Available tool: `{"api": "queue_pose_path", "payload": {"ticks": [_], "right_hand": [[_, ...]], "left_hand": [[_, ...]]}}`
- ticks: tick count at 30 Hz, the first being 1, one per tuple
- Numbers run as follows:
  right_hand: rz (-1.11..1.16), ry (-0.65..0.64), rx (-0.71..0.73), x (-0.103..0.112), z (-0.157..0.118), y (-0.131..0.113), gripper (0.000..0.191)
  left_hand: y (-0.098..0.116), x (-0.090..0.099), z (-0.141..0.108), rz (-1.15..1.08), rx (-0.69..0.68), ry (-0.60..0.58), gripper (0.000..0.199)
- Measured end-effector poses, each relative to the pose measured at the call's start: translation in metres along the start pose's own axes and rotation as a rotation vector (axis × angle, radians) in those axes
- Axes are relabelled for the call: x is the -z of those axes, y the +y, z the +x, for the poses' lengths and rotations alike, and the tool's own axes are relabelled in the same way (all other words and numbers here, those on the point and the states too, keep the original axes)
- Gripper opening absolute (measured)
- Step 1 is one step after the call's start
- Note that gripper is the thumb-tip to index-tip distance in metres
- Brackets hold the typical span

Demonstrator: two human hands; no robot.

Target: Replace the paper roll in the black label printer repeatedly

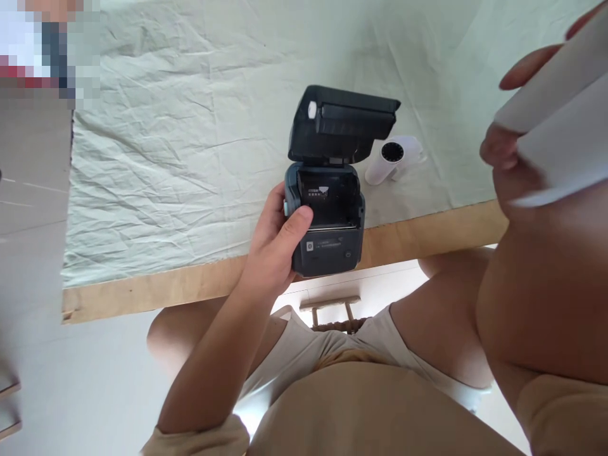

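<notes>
A dark portable label printer (327,253) is held over the table's front edge by my left hand (278,240). The fingers wrap its left side, and the thumb presses near the rim of the paper bay. The printer's lid (339,117) is swung up, showing a dark bay with no roll in it. High at the right, close to the camera, my right hand (503,155) grips a piece of white paper (560,120), which hides much of that hand. Just behind the printer, a small white label roll (377,168) with a black core lies on the cloth.
A creased pale green cloth (175,145) covers the table, whose bare wooden edge (161,288) runs along the front. Below, a wooden stool (332,304) shows between my legs. A blurred-out patch fills the top left corner. Pale floor tiles lie beyond the table's left end.
</notes>
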State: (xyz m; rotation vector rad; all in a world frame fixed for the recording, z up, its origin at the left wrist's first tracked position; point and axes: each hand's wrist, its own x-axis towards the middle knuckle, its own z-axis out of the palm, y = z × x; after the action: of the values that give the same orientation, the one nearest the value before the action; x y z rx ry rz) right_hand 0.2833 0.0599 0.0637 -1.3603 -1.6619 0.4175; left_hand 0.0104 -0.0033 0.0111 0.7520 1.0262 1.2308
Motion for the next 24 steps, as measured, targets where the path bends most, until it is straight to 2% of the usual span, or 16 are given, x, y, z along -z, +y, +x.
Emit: {"api": "queue_pose_path", "payload": {"ticks": [2, 3, 4, 6, 8, 11, 13, 19, 20, 21, 24], "right_hand": [[0.356, 0.065, -0.213, 0.002, 0.013, 0.038, 0.04], [0.377, 0.184, -0.255, 0.001, 0.016, 0.055, 0.04], [0.322, 0.292, -0.249, 0.0, 0.018, 0.07, 0.043], [0.208, 0.273, -0.258, -0.003, 0.017, 0.091, 0.041], [0.044, 0.184, -0.22, -0.004, 0.011, 0.099, 0.038], [-0.223, 0.089, -0.11, -0.003, 0.005, 0.097, 0.032], [-0.308, 0.061, -0.08, -0.003, 0.005, 0.092, 0.028], [-0.424, -0.047, -0.241, -0.008, 0.007, 0.08, 0.062], [-0.427, -0.049, -0.225, -0.008, 0.005, 0.076, 0.065], [-0.422, -0.023, -0.146, -0.008, 0.003, 0.071, 0.062], [-0.386, 0.149, 0.318, -0.011, -0.009, 0.046, 0.033]], "left_hand": [[0.0, 0.0, 0.0, -0.009, 0.02, -0.009, 0.051], [0.001, 0.0, 0.001, -0.012, 0.021, -0.011, 0.052], [0.001, 0.0, 0.001, -0.014, 0.023, -0.015, 0.052], [0.0, 0.0, 0.002, -0.017, 0.018, -0.016, 0.052], [0.0, 0.0, 0.003, -0.015, 0.014, -0.016, 0.053], [-0.001, 0.0, 0.004, 0.0, 0.008, -0.008, 0.053], [-0.001, 0.0, 0.004, 0.009, 0.0, 0.0, 0.052], [0.0, -0.001, 0.003, 0.012, 0.007, 0.018, 0.05], [0.0, -0.001, 0.003, 0.012, 0.008, 0.022, 0.05], [0.0, -0.001, 0.003, 0.013, 0.01, 0.021, 0.05], [0.001, 0.0, 0.003, 0.021, 0.013, -0.006, 0.05]]}}
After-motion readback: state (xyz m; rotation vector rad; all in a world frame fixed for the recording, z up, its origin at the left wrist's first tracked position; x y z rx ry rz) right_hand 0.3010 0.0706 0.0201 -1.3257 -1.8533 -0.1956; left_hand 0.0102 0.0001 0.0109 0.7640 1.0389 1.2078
